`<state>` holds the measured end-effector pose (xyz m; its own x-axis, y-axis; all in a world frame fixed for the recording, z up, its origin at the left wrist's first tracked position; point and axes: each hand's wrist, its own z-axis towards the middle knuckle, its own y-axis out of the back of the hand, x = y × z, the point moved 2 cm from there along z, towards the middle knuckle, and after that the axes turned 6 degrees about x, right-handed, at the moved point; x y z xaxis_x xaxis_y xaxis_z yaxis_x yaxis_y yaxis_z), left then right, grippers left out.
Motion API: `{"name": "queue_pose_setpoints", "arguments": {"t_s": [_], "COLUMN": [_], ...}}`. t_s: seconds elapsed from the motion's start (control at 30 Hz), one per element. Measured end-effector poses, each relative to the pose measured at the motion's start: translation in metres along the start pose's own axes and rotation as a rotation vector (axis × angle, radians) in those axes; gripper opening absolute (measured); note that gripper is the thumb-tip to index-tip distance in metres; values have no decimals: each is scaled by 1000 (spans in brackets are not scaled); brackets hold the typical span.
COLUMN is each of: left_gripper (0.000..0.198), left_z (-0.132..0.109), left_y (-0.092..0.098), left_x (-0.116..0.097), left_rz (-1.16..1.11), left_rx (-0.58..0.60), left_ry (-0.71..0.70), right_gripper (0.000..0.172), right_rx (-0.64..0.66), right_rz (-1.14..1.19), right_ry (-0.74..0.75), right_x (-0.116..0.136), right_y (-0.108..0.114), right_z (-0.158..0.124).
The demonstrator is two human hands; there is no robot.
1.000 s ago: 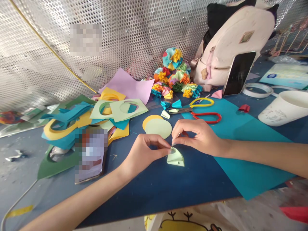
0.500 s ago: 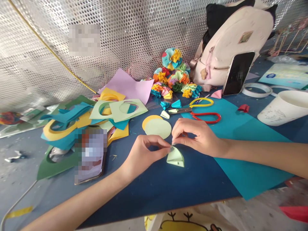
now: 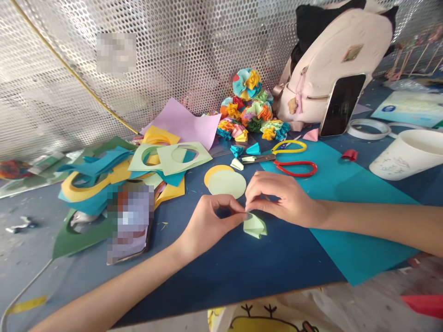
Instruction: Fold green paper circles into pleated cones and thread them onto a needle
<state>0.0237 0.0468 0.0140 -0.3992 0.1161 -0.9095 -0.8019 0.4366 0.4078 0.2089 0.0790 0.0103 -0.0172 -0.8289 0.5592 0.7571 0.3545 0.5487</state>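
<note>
Between my two hands is a light green paper piece (image 3: 255,226), folded into a small cone with its wide, open side toward me. My left hand (image 3: 212,221) is closed, thumb and forefinger pinching the cone's narrow tip. My right hand (image 3: 277,198) is also closed, its fingertips pressed together at that same tip, touching the left fingertips. Just beyond the hands lie a pale green paper circle (image 3: 226,183) and a yellow paper circle (image 3: 212,172) partly under it. Scissors (image 3: 294,168) with one yellow and one red handle rest behind my right hand.
Cut-out paper sheets (image 3: 100,184) pile up at left beside a phone (image 3: 131,226). A teal sheet (image 3: 346,240) lies under my right forearm. Paper flower balls (image 3: 256,110), a backpack (image 3: 332,69), a second phone (image 3: 342,106), tape (image 3: 368,129) and a paper cup (image 3: 408,154) stand behind.
The folded green paper has turned in my fingertips, and its open end now shows more pleats. My right hand has shifted slightly left, closer to the left fingertips.
</note>
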Motion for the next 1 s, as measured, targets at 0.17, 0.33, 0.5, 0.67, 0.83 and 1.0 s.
{"name": "queue_pose_setpoints", "arguments": {"t_s": [0.17,0.33,0.5,0.67,0.83,1.0], "left_gripper": [8,12,15,18,18,17], "left_z": [0,1,2,3,0,2], "left_y": [2,3,6,8,9,7], "left_x": [-3,-1,2,3,-1,1], "left_rz": [52,38,25,81,296,282], "left_rx": [6,15,-52,-103,-200,-199], "left_ry": [-62,-61,-47,-34,-115,-130], "right_gripper": [9,8,6,11,11,15], "right_rx": [-10,7,4,41,148,192], "right_rz": [24,56,48,-34,-188,-283], "right_ry": [-61,-80,-104,-106,-128,-100], "right_x": [-2,-2,0,-4,-6,-2], "right_y": [0,0,0,3,4,-2], "right_z": [-1,-2,0,1,2,0]}}
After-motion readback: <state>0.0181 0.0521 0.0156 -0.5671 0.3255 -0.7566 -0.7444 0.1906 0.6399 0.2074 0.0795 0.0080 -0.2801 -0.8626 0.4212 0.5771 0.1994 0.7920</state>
